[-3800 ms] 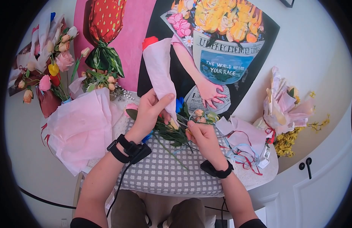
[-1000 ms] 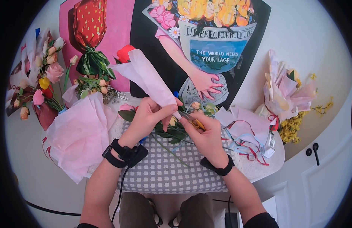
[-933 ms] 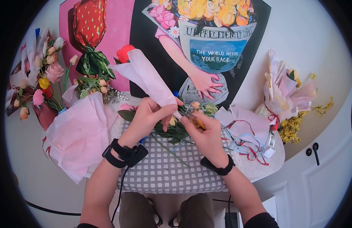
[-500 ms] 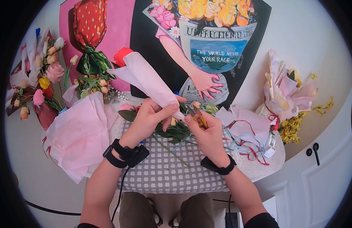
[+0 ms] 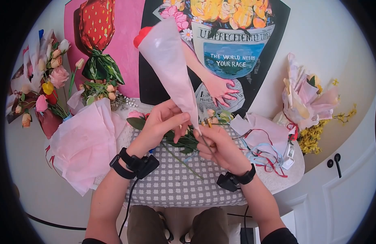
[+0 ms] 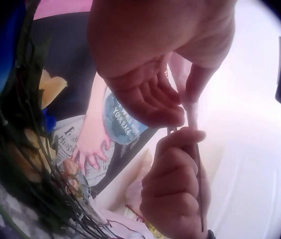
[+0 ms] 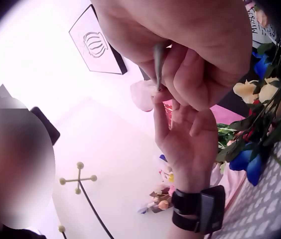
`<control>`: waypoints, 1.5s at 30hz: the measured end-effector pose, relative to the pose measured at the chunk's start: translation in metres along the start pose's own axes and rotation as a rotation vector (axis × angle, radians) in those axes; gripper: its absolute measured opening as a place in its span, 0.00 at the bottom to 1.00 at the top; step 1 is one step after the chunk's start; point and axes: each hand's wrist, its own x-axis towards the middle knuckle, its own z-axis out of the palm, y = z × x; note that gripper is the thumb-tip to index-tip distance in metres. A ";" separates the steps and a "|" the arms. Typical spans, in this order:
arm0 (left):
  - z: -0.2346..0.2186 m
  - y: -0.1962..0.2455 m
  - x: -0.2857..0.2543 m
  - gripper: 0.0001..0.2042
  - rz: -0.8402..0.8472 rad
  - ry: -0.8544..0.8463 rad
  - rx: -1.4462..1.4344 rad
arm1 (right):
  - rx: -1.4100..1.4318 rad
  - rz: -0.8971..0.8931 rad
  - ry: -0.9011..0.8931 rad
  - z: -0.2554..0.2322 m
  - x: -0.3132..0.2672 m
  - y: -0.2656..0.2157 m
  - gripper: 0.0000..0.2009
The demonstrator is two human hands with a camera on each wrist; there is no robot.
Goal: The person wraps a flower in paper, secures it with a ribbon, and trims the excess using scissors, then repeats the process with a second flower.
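Note:
A red flower [image 5: 142, 35] shows at the top of a pale pink paper cone [image 5: 165, 57], which stands nearly upright in the head view. The left hand [image 5: 161, 123] holds the cone's lower part between thumb and fingers. Just below, the right hand [image 5: 220, 147] pinches the cone's narrow end and the stem [image 5: 207, 145]. Orange-handled clippers [image 5: 206, 122] stick up from the right hand. In the left wrist view the stem [image 6: 199, 191] runs down along the right hand [image 6: 173, 186]. In the right wrist view the stem [image 7: 158, 64] passes by its curled fingers.
Loose flowers and leaves [image 5: 182, 142] lie behind the hands on a checked cloth [image 5: 176, 189]. Pink paper sheets [image 5: 84, 142] are at the left, ribbons [image 5: 267, 160] at the right. Wrapped bouquets stand on both sides, with a yellow-flower painting [image 5: 232, 53] behind.
The paper cone has swung from leaning left to nearly upright and shows wider. The right hand has turned, its fingers now curled at the stem, and the clippers show less.

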 end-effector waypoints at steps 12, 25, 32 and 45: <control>0.001 -0.006 0.001 0.09 0.075 0.075 0.106 | -0.485 -0.384 0.286 0.012 0.004 0.008 0.09; 0.000 0.003 -0.001 0.17 -0.206 0.085 0.111 | -0.422 -0.349 0.253 0.005 0.005 0.010 0.09; -0.003 -0.004 0.000 0.17 -0.163 0.107 -0.011 | -0.410 -0.338 0.230 0.005 0.006 0.011 0.08; -0.007 -0.010 0.001 0.11 -0.069 0.120 0.037 | -0.454 -0.312 0.249 0.004 0.006 0.010 0.09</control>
